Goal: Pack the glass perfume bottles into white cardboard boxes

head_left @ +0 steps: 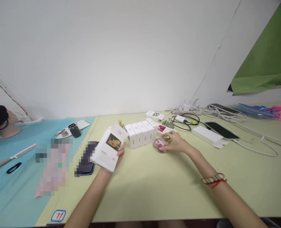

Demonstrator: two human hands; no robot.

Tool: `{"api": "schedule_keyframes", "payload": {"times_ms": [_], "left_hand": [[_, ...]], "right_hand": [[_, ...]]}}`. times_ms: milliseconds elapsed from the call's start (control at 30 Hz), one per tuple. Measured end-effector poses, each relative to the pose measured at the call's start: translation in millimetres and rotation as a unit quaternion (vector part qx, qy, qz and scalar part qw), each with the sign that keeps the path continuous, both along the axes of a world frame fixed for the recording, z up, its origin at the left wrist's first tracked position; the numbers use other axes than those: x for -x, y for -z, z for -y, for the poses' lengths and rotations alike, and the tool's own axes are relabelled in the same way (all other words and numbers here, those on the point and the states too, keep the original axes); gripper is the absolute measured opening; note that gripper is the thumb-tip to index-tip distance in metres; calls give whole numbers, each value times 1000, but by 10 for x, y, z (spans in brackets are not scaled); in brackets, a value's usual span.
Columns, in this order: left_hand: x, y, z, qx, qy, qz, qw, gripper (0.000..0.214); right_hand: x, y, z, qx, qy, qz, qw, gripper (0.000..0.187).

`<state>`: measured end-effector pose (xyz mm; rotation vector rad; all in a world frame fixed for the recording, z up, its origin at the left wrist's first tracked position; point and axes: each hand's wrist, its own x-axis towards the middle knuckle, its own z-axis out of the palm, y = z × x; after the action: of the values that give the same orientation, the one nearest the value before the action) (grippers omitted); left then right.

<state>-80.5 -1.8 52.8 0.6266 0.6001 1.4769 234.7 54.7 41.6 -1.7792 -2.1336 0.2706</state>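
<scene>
My left hand [120, 154] grips a white box [109, 147] with a yellow flower picture on its face, held up above the pale green table [154, 190]. My right hand [176, 142] reaches forward and closes its fingers on a small round pink perfume bottle [160, 144] with a gold cap, which rests on the table. Just behind it stands a row of several white boxes [141, 134], side by side. A flat box with a pink flower picture [163, 129] lies right of the row.
A dark phone [85, 161] lies left of my left hand. A white flat box [208, 135], another phone [222, 130], a power strip [186, 111] and tangled cables [226, 117] are at the back right. A person's head [0, 122] shows at the far left above blue cloth [12, 190].
</scene>
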Motion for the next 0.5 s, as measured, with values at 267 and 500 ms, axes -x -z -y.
{"api": "schedule_keyframes", "payload": {"times_ms": [267, 500], "left_hand": [[52, -108, 82, -28, 154, 170, 973, 21], [53, -40, 42, -46, 166, 142, 975, 23]], "right_hand": [[2, 93, 100, 35, 9, -30, 999, 78], [56, 229, 118, 78, 23, -1, 997, 94]]}}
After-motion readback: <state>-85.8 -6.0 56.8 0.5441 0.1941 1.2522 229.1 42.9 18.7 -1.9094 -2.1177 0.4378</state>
